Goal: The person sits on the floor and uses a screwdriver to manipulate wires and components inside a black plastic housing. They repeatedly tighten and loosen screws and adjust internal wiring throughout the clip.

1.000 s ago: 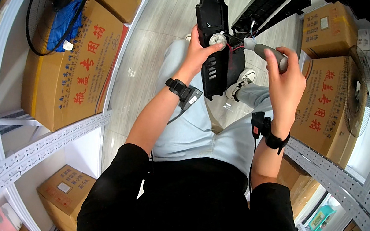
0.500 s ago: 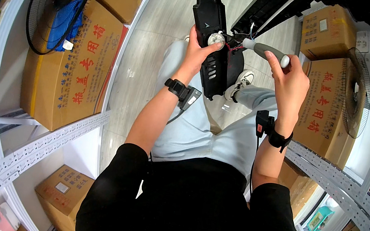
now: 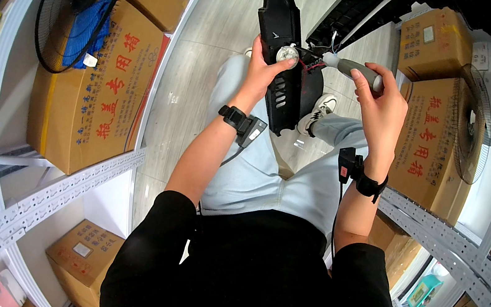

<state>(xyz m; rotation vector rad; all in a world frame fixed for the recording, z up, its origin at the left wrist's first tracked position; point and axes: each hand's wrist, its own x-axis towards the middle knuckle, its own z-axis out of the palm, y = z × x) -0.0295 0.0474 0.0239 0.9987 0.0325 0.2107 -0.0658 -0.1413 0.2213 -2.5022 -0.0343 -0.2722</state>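
A long black plastic panel (image 3: 288, 106) with a row of slots slants in front of my knees. Gripping its left edge is my left hand (image 3: 259, 72), with the thumb on a round whitish part (image 3: 287, 55). My right hand (image 3: 386, 113) holds a grey screwdriver-like tool (image 3: 355, 72) between thumb and fingers near its rear end. The tool points left toward thin red and black wires (image 3: 312, 66) beside the round part. Its tip is too small to make out, so I cannot tell if it touches anything.
A larger black frame (image 3: 359, 15) with a white wire stands beyond the tool. Shelves on both sides carry cardboard boxes (image 3: 101, 89) and round wire fan guards (image 3: 474, 123). My shoe (image 3: 320, 111) rests on the floor below the panel.
My right fingers have shifted on the tool, with the fingers now reaching over its rear end. The panel and the tool have moved very slightly.
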